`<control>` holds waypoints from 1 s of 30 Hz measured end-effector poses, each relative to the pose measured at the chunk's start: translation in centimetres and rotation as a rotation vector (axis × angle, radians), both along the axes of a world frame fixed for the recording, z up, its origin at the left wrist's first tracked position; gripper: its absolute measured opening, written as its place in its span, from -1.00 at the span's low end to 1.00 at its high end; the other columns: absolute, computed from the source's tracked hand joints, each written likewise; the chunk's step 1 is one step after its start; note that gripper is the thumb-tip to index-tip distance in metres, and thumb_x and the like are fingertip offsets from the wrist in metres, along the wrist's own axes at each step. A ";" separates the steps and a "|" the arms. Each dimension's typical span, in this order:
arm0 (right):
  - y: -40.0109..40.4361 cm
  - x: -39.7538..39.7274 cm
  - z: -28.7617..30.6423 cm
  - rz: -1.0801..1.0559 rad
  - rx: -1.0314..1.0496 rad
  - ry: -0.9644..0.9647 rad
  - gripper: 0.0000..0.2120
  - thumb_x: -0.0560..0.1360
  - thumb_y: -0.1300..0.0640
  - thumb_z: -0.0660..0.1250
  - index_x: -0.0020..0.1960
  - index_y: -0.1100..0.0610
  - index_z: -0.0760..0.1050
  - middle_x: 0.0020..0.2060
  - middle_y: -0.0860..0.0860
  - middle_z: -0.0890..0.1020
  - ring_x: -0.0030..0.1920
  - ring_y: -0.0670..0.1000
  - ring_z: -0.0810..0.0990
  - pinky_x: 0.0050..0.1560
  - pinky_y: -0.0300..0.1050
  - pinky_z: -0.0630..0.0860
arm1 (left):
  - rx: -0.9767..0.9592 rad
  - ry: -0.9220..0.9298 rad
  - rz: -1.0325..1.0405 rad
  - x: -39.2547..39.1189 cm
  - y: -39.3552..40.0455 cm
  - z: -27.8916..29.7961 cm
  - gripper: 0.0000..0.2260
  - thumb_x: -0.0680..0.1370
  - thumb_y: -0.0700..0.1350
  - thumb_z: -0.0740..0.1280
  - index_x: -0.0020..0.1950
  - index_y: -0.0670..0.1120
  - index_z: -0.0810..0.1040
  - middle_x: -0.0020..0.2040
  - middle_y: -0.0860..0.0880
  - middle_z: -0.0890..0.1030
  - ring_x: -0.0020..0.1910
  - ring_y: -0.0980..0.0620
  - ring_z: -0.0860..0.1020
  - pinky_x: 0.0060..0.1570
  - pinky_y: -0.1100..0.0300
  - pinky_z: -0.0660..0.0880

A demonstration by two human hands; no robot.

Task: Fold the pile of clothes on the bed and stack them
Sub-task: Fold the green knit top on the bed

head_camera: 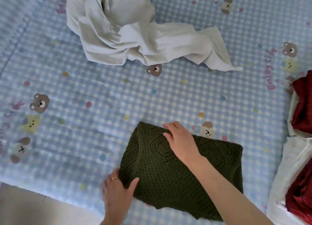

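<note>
A dark green crochet knit garment (168, 177) lies folded into a rough rectangle near the front edge of the bed. My left hand (116, 192), wearing a ring, grips its near left corner with thumb on top. My right hand (180, 140) lies flat on its top, fingers spread toward the far left corner. An unfolded white garment (135, 30) lies crumpled at the far side of the bed. At the right edge sits a stack of dark red (302, 106) and white clothes (290, 170).
The bed (84, 89) is covered by a blue checked sheet with bear prints and coloured dots. Its front edge runs along the lower left, with beige floor (33, 208) below it.
</note>
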State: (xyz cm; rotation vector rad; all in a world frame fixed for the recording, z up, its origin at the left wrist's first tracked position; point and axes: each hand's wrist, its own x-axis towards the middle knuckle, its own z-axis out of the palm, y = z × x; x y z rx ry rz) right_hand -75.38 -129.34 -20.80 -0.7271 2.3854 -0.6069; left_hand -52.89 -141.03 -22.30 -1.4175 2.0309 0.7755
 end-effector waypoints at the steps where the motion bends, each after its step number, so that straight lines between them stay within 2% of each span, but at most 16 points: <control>1: -2.9 -0.7 -1.0 0.065 0.027 -0.069 -0.64 0.59 0.02 0.19 0.37 0.03 0.35 0.26 -0.01 0.45 0.19 0.02 0.49 0.19 -0.06 0.47 | 0.055 -0.049 0.038 -0.5 0.4 -0.1 -0.33 0.38 0.18 0.43 0.35 -0.11 0.31 0.19 -0.12 0.50 0.20 -0.16 0.45 0.21 -0.04 0.40; 3: -6.6 -1.2 -2.8 0.211 0.156 -0.211 -0.57 0.56 0.02 0.25 0.40 0.03 0.28 0.32 0.02 0.43 0.25 0.08 0.45 0.24 0.03 0.43 | 0.161 -0.032 0.112 -0.9 0.9 -0.7 -0.43 0.43 0.09 0.41 0.33 -0.08 0.32 0.15 -0.07 0.55 0.17 -0.11 0.50 0.17 0.04 0.45; 5: -8.4 -1.4 -4.1 0.283 0.247 -0.272 -0.60 0.53 0.03 0.29 0.34 0.03 0.34 0.28 0.05 0.48 0.24 0.10 0.46 0.24 0.08 0.42 | 0.234 0.080 0.225 -0.9 0.5 -0.9 -0.56 0.46 -0.03 0.40 0.29 -0.08 0.40 0.08 -0.04 0.56 0.12 -0.08 0.52 0.07 0.13 0.45; 8: -10.4 -3.4 -4.8 0.193 0.149 -0.253 -0.71 0.53 0.07 0.31 0.23 0.07 0.48 0.20 0.06 0.53 0.20 0.09 0.48 0.20 -0.03 0.41 | 0.214 0.224 0.340 -1.4 -2.0 -0.2 -0.78 0.47 -0.12 0.41 0.08 -0.06 0.48 -0.07 -0.01 0.54 0.02 -0.05 0.54 -0.08 0.15 0.43; 11: -13.6 -6.5 -4.6 0.109 0.015 -0.247 -0.83 0.51 0.10 0.35 0.08 0.11 0.53 0.05 0.05 0.55 0.01 0.05 0.56 0.00 -0.11 0.45 | 0.143 0.327 0.370 -3.0 -6.1 0.7 -0.88 0.48 -0.11 0.40 -0.05 -0.06 0.49 -0.16 -0.02 0.59 -0.11 -0.02 0.57 -0.24 0.17 0.43; 14: -15.9 -8.4 -3.9 -0.020 -0.097 -0.418 -0.90 0.52 0.18 0.34 0.03 0.11 0.50 -0.01 0.06 0.58 -0.20 -0.05 0.63 -0.10 -0.17 0.57 | 0.072 0.474 0.366 -4.7 -9.1 2.0 -0.91 0.50 -0.11 0.38 -0.08 0.00 0.48 -0.17 -0.01 0.59 -0.17 0.06 0.57 -0.34 0.28 0.39; 16: -15.5 -9.5 -3.2 -0.079 -0.135 -0.528 -0.90 0.53 0.23 0.32 0.04 0.15 0.50 -0.02 0.11 0.60 -0.18 -0.04 0.65 -0.06 -0.17 0.62 | 0.012 0.561 0.295 -5.4 -9.1 3.0 -0.87 0.50 -0.12 0.38 -0.09 0.07 0.46 -0.14 0.02 0.55 -0.19 0.15 0.55 -0.31 0.31 0.40; 19: -10.9 -10.5 -0.9 -0.189 -0.224 -0.661 -0.92 0.51 0.27 0.34 0.00 0.17 0.53 -0.08 0.13 0.63 -0.11 0.00 0.66 0.01 -0.19 0.60 | -0.007 0.679 0.019 -5.3 -5.3 4.5 -0.79 0.46 -0.17 0.42 -0.07 0.09 0.46 -0.14 0.14 0.46 -0.22 0.21 0.49 -0.28 0.47 0.39; 22: -1.9 -10.3 1.7 -0.277 -0.243 -0.727 -0.89 0.46 0.20 0.41 0.00 0.14 0.58 -0.10 0.06 0.69 -0.04 -0.04 0.67 -0.03 -0.30 0.56 | 0.127 0.742 -0.330 -4.8 0.4 5.5 -0.67 0.32 -0.15 0.50 -0.01 0.05 0.46 -0.13 0.10 0.47 -0.25 0.19 0.43 -0.31 0.49 0.39; 24: 4.9 -9.8 2.6 -0.398 -0.230 -0.759 -0.84 0.44 0.24 0.42 0.03 0.19 0.58 -0.01 0.07 0.68 0.03 -0.03 0.66 -0.05 -0.32 0.55 | 0.282 0.624 -0.548 -5.3 4.9 6.2 -0.60 0.21 0.01 0.55 -0.05 0.10 0.47 -0.20 0.13 0.47 -0.27 0.24 0.43 -0.33 0.47 0.42; 26: 10.9 -9.2 2.7 -0.494 -0.209 -0.755 -0.83 0.44 0.33 0.38 0.03 0.25 0.57 0.02 0.11 0.66 0.02 -0.03 0.65 -0.08 -0.29 0.56 | 0.447 0.448 -0.713 -6.9 8.3 6.3 -0.67 0.15 0.22 0.52 -0.20 0.12 0.57 -0.36 0.24 0.36 -0.31 0.31 0.50 -0.43 0.58 0.25; 27: 13.3 -8.8 2.4 -0.528 -0.184 -0.761 -0.84 0.44 0.38 0.36 0.02 0.28 0.56 -0.01 0.16 0.65 -0.03 -0.01 0.66 -0.08 -0.26 0.58 | 0.540 0.328 -0.648 -7.8 9.1 6.7 -0.69 0.24 0.30 0.44 -0.21 0.12 0.61 -0.40 0.23 0.30 -0.27 0.33 0.54 -0.45 0.56 0.18; 28: 15.5 -8.5 2.0 -0.561 -0.145 -0.757 -0.85 0.44 0.43 0.33 -0.01 0.30 0.55 -0.04 0.22 0.63 -0.08 0.02 0.65 -0.07 -0.22 0.60 | 0.662 0.324 -0.607 -8.7 9.7 6.9 -0.68 0.35 0.31 0.36 -0.12 0.10 0.64 -0.36 0.24 0.35 -0.13 0.27 0.58 -0.38 0.55 0.21; 29: 17.2 -8.1 1.7 -0.592 -0.099 -0.748 -0.84 0.44 0.48 0.30 -0.05 0.30 0.56 -0.09 0.25 0.62 -0.11 0.05 0.64 -0.06 -0.20 0.61 | 0.754 0.396 -0.530 -9.4 10.9 6.2 -0.63 0.46 0.26 0.27 0.05 0.03 0.62 -0.23 0.09 0.50 0.05 0.15 0.55 -0.21 0.52 0.25; 30: 18.5 -7.8 1.1 -0.618 -0.049 -0.720 -0.79 0.44 0.52 0.26 -0.11 0.28 0.56 -0.13 0.25 0.61 -0.12 0.09 0.62 -0.08 -0.20 0.60 | 0.781 0.539 -0.504 -8.6 12.4 5.2 -0.58 0.57 0.14 0.14 0.23 -0.14 0.50 -0.07 0.02 0.21 0.24 -0.02 0.41 0.01 0.38 0.26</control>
